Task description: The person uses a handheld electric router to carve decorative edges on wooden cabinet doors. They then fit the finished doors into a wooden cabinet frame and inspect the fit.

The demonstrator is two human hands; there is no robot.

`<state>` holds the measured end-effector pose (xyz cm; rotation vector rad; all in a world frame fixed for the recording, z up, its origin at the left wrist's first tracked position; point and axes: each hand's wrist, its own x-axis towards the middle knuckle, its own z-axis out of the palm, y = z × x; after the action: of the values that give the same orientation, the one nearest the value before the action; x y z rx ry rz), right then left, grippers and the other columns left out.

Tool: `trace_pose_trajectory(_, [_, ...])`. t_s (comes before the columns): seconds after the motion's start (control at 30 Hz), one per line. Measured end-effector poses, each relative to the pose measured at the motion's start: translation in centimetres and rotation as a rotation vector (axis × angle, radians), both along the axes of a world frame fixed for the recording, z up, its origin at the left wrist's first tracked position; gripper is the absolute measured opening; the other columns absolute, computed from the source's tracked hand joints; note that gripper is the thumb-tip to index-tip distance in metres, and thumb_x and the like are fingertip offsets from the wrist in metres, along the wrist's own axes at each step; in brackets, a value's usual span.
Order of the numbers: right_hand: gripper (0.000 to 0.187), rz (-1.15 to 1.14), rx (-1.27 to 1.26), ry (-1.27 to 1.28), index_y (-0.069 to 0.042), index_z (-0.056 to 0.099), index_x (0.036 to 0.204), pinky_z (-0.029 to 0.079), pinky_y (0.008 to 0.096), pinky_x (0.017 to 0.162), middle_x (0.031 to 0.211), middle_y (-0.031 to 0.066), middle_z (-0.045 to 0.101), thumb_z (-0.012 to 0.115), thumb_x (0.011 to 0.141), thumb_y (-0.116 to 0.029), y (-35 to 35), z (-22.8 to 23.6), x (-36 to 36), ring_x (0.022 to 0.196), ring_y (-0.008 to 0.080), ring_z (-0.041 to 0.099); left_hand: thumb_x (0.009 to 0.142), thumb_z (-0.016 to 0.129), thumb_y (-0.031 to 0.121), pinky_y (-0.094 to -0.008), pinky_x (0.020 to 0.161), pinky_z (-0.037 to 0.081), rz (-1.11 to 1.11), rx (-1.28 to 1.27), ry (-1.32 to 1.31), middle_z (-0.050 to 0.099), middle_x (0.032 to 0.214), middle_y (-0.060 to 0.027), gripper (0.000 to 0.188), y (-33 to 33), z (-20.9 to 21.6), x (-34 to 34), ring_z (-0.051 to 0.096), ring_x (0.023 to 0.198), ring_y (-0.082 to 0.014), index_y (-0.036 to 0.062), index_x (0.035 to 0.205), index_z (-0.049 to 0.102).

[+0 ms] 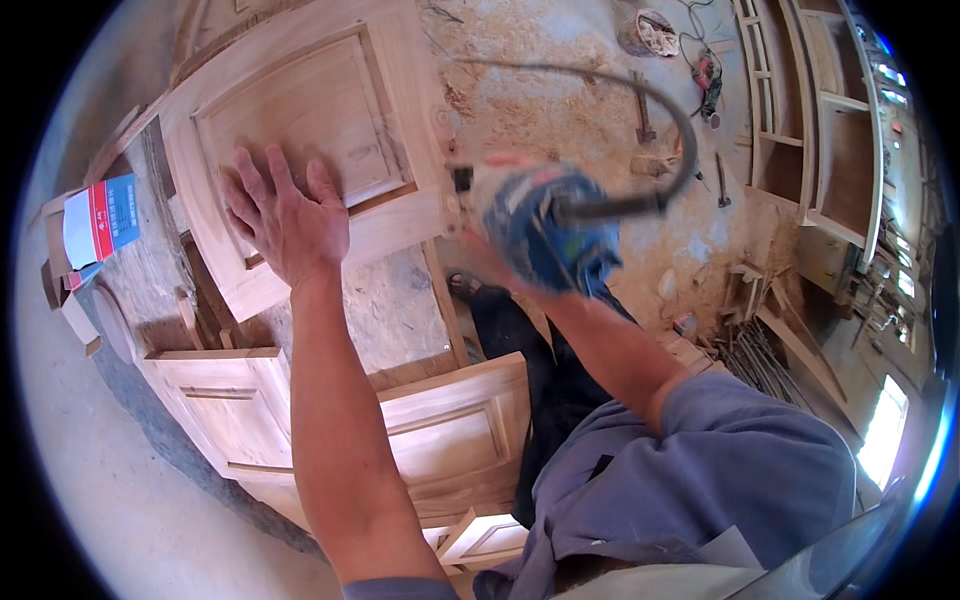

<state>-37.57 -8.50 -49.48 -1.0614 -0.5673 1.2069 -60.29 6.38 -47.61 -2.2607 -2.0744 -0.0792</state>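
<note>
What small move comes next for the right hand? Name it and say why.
I would probably ease the right hand and its blue power tool leftward, toward the panelled wooden door: the tool appears just beyond the door's right edge, and the left hand lies spread on the door, able to steady it. Blur hides whether the tool touches that edge.

- Your panel door is pale bare wood, matt and smooth-looking, its grain showing.
- Your power tool wears a blue shell that looks like plastic (motion blur hides its finish from you).
- Its hose is dark and matt, rubber or plastic, I cannot tell which.
- Your shirt is creased, matt cloth; your trousers are dark cloth.
- To your left, the box is smooth, printed card.
- Around you, the floor looks rough, dusty and blotched.
</note>
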Motion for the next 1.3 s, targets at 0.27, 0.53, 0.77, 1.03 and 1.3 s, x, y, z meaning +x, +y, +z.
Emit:
trace_pose_trajectory(0.27, [0.092, -0.021, 0.286, -0.447, -0.010, 0.041, 0.144, 0.045, 0.0411, 0.109, 0.141, 0.0179, 0.051, 0.089, 0.066, 0.002, -0.4, 1.9, -0.5, 0.131, 0.0283, 0.052, 0.103, 0.044, 0.049, -0.0501, 0.124, 0.012, -0.004, 0.006, 0.033, 0.025, 0.166, -0.0091, 0.059, 0.1, -0.8, 0.6, 0.016, 0.153, -0.0358, 0.0146, 0.151, 0.047])
trace_pose_trajectory(0.53, [0.070, -0.037, 0.124, -0.036, -0.009, 0.042, 0.145, 0.050, 0.0388, 0.101, 0.141, 0.0202, 0.048, 0.079, 0.086, -0.013, -1.0, 2.3, -0.6, 0.124, 0.0289, 0.056, 0.100, 0.048, 0.047, -0.0527, 0.123, 0.011, -0.014, 0.002, 0.013, 0.025, 0.165, -0.0113, 0.060, -0.3, -1.4, 0.7, 0.017, 0.152, -0.0402, 0.0129, 0.149, 0.050])
trace_pose_trajectory(0.77, [0.052, 0.003, 0.178, -0.004, -0.012, 0.051, 0.130, 0.054, 0.0376, 0.091, 0.130, 0.0148, 0.052, 0.078, 0.085, -0.015, 2.3, 1.1, -0.2, 0.112, 0.0282, 0.060, 0.102, 0.042, 0.051, -0.0508, 0.123, 0.013, -0.036, 0.035, 0.039, 0.028, 0.164, -0.0107, 0.061, 0.1, -1.7, 0.5, 0.021, 0.151, -0.0384, 0.0134, 0.150, 0.048])
trace_pose_trajectory(1.03, [0.026, -0.001, 0.230, -1.229, -0.018, 0.065, 0.101, 0.054, 0.0366, 0.081, 0.104, 0.0048, 0.062, 0.079, 0.080, -0.021, 7.0, 0.2, 0.0, 0.092, 0.0260, 0.064, 0.102, 0.041, 0.053, -0.0508, 0.123, 0.013, -0.026, 0.021, 0.016, 0.026, 0.165, -0.0093, 0.062, 0.2, -2.1, -0.2, 0.019, 0.152, -0.0374, 0.0137, 0.150, 0.048])
trace_pose_trajectory(1.3, [0.017, -0.106, 0.239, -1.410, -0.020, 0.074, 0.088, 0.053, 0.0361, 0.076, 0.092, -0.0003, 0.071, 0.080, 0.073, -0.023, 12.8, 0.6, 0.1, 0.083, 0.0240, 0.069, 0.101, 0.045, 0.050, -0.0524, 0.123, 0.014, -0.022, 0.012, 0.003, 0.026, 0.165, -0.0112, 0.060, 0.7, -1.6, -0.3, 0.020, 0.151, -0.0388, 0.0139, 0.149, 0.048])
